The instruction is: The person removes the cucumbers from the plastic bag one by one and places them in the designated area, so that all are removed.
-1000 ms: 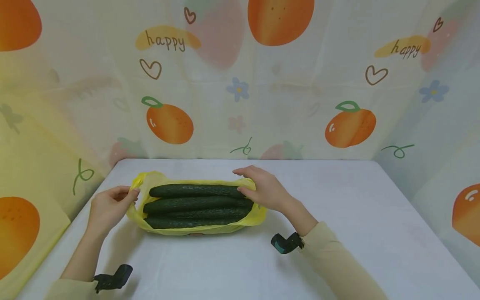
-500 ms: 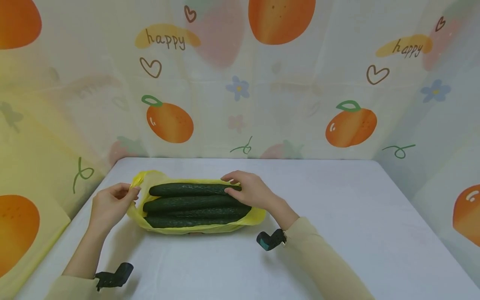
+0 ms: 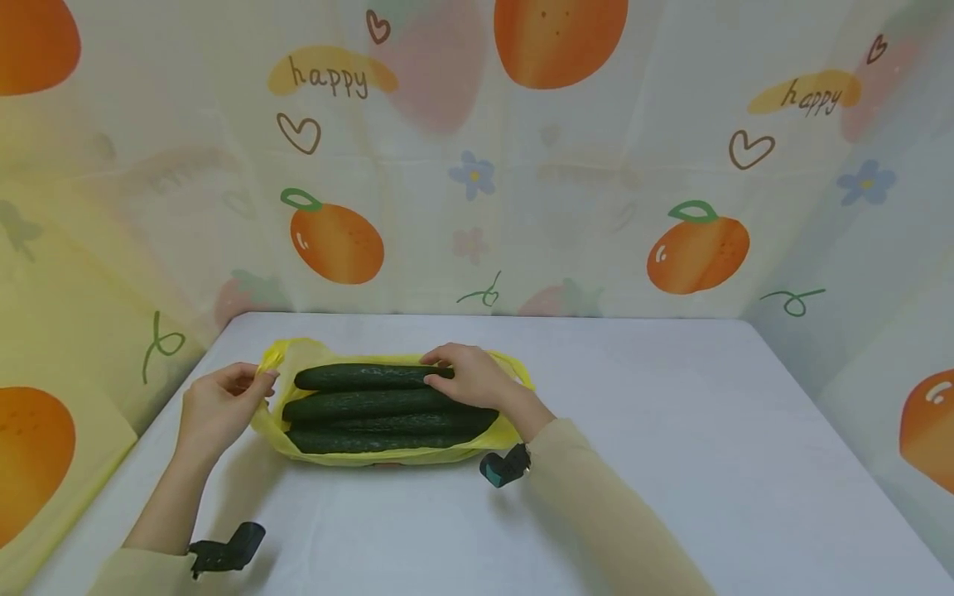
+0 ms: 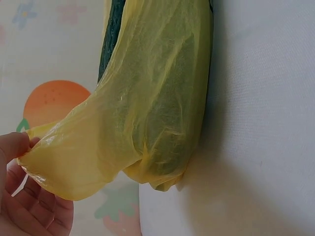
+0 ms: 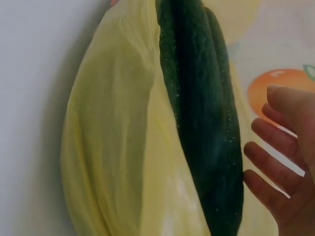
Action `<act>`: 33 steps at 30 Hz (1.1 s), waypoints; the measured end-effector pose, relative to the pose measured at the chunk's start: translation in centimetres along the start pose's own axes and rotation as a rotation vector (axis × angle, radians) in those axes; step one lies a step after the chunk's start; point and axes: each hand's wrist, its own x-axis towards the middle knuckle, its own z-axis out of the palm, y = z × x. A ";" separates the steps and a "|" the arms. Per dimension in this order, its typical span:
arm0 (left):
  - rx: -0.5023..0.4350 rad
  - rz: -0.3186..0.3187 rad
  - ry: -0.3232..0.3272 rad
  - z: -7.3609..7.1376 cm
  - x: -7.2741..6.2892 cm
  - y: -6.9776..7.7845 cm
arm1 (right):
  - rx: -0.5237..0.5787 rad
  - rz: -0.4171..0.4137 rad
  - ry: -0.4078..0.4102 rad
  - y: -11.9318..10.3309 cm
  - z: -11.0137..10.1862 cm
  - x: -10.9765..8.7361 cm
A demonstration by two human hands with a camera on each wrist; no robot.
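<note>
A pale cloth printed with oranges, hearts and flowers [image 3: 537, 207] hangs behind and beside a white table [image 3: 708, 463]. Left of the middle, towards its far side, a thin yellow bag [image 4: 162, 98] lies with its mouth facing up, and dark green cucumbers [image 3: 373, 403] lie side by side in it, running left to right. The left hand [image 3: 216, 410] pinches the bag's rim at the left end, pulling that corner out. The right hand [image 3: 473, 377] is over the right end of the far cucumber, fingers apart and slightly bent, gripping nothing; whether a fingertip touches the skin, I cannot tell. The cucumbers look firm and fairly heavy, best held around the middle. The bag should be light, limp and slippery, easily torn, so a gathered edge would hold better.
</note>
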 end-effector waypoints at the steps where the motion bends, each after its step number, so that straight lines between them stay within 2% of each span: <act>1: -0.002 -0.001 0.000 0.0 0.0 0.0 | -0.003 0.009 -0.005 0.0 0.2 0.2; 8: -0.007 0.003 -0.001 -0.2 0.0 0.2 | 0.001 0.057 -0.037 0.4 0.9 1.2; 14: -0.001 0.033 0.011 0.0 0.0 0.1 | -0.008 0.058 -0.061 0.7 1.6 2.0; 19: 0.006 0.021 0.011 0.0 -0.1 0.0 | -0.029 0.069 -0.077 0.8 2.3 2.5; 26: 0.003 0.015 0.009 -0.1 -0.2 0.1 | -0.105 0.073 -0.076 0.4 2.8 3.1; 33: 0.003 0.041 0.011 0.0 0.0 0.0 | -0.183 0.129 -0.088 -0.2 2.8 3.7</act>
